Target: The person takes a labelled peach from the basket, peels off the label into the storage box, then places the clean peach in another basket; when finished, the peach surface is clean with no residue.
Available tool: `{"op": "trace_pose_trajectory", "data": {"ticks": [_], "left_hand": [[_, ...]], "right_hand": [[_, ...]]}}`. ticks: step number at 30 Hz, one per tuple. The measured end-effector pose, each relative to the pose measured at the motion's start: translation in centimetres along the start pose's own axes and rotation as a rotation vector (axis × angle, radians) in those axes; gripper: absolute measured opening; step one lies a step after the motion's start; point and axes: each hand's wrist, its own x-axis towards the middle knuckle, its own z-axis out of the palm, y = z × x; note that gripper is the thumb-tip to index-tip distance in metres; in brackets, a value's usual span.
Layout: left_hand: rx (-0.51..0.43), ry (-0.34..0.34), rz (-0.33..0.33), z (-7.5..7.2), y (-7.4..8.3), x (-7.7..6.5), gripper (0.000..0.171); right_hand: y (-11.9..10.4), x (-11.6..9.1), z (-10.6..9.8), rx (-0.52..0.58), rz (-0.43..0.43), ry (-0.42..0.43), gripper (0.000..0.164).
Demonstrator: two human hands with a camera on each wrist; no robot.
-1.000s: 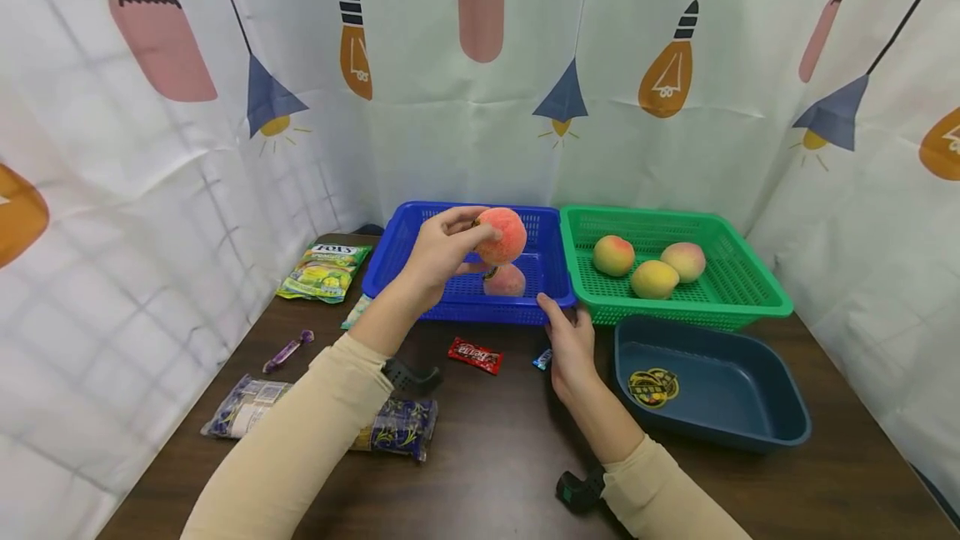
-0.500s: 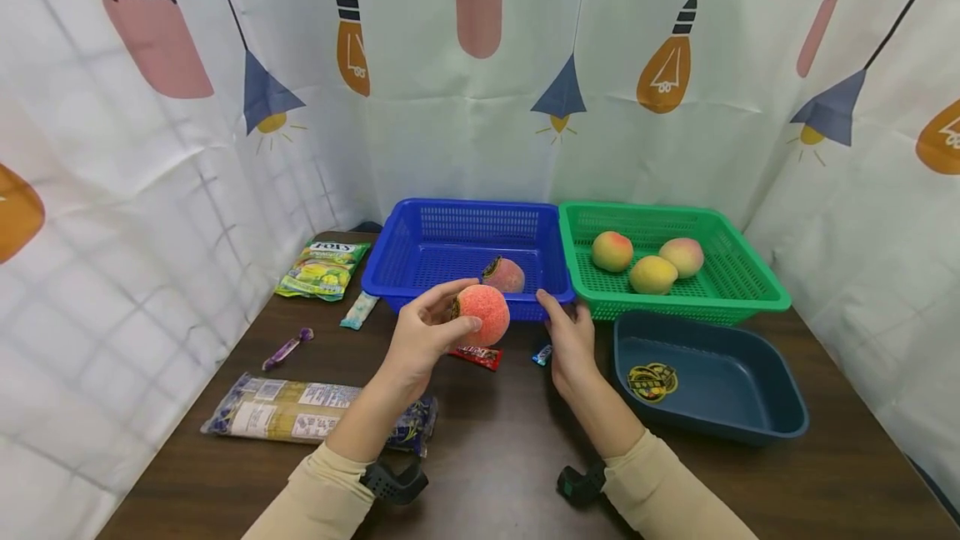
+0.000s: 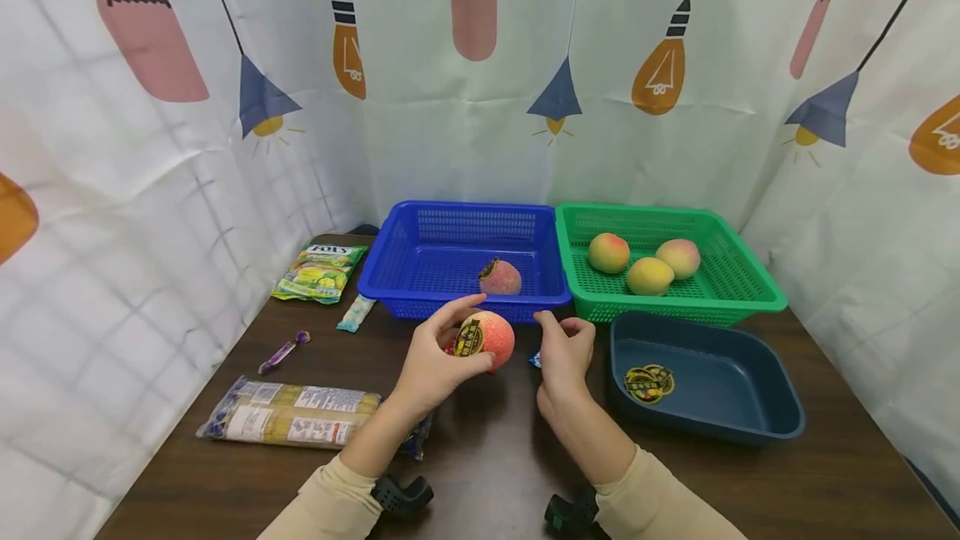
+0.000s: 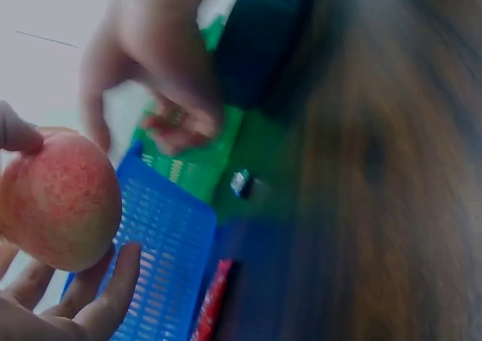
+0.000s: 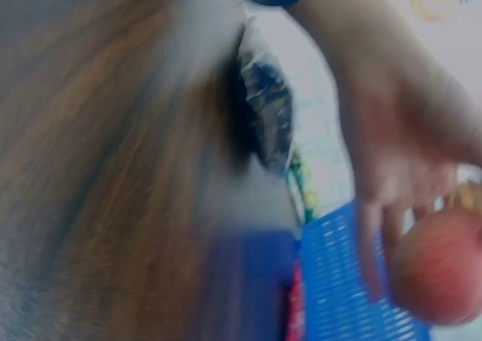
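My left hand (image 3: 442, 357) grips a pink-red peach (image 3: 493, 335) between thumb and fingers, above the table in front of the blue basket (image 3: 457, 298). A black-and-gold sticker (image 3: 469, 338) on the peach faces up. In the left wrist view the peach (image 4: 64, 202) fills the hand's grasp. To its right is my right hand (image 3: 566, 352), fingers loosely bent and holding nothing, close to the blue basket's front right corner. A second peach (image 3: 500, 277) with a similar sticker lies inside that basket.
The green basket (image 3: 750, 304) holds two peaches and a yellow fruit (image 3: 650, 277). Before it stands a dark blue tray (image 3: 720, 432) with round black-and-gold stickers (image 3: 648, 383) inside. Left lie a noodle-like pack (image 3: 300, 415), a green candy bag (image 3: 318, 273) and small wrapped sweets (image 3: 285, 352).
My left hand has brought the peach from over the blue basket toward me and turned it, so its sticker faces up. The right hand has come off the blue basket's rim.
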Motion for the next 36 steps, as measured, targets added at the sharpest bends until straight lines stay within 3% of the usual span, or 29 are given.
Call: {"op": "trace_pose_trajectory", "data": {"ticks": [2,5,9,12,15,18,23,29,36], "left_hand": [[0.094,0.014,0.052,0.1,-0.2,-0.2,0.079],[0.156,0.011,0.098,0.3,-0.6,-0.4,0.077],[0.221,-0.009,0.149,0.7,-0.9,-0.8,0.075],[0.285,-0.024,0.173,0.8,-0.9,-1.0,0.075],[0.337,-0.035,0.184,0.9,-0.9,-1.0,0.075],[0.358,-0.044,0.193,1.0,-1.0,-1.0,0.076],[0.363,-0.04,0.192,1.1,-0.9,-1.1,0.084],[0.357,-0.048,0.175,1.2,-0.9,-1.0,0.098],[0.374,-0.065,0.178,1.2,-1.0,-1.0,0.102]], "right_hand": [[-0.8,-0.4,0.0,-0.003,-0.084,-0.071,0.027],[-2.4,-0.1,-0.4,-0.092,-0.324,-0.276,0.016],[-4.7,0.7,-1.8,-0.368,-0.701,-0.599,0.008],[-6.0,1.0,-2.9,-0.581,-0.859,-0.803,0.02],[-6.6,1.0,-3.7,-0.73,-0.896,-0.951,0.032],[-6.8,0.9,-4.0,-0.817,-0.897,-1.023,0.04],[-6.9,0.7,-3.9,-0.901,-0.929,-1.058,0.04],[-6.7,1.1,-3.9,-0.919,-0.949,-1.074,0.033],[-6.4,1.4,-4.0,-0.92,-0.942,-1.097,0.028]]}}
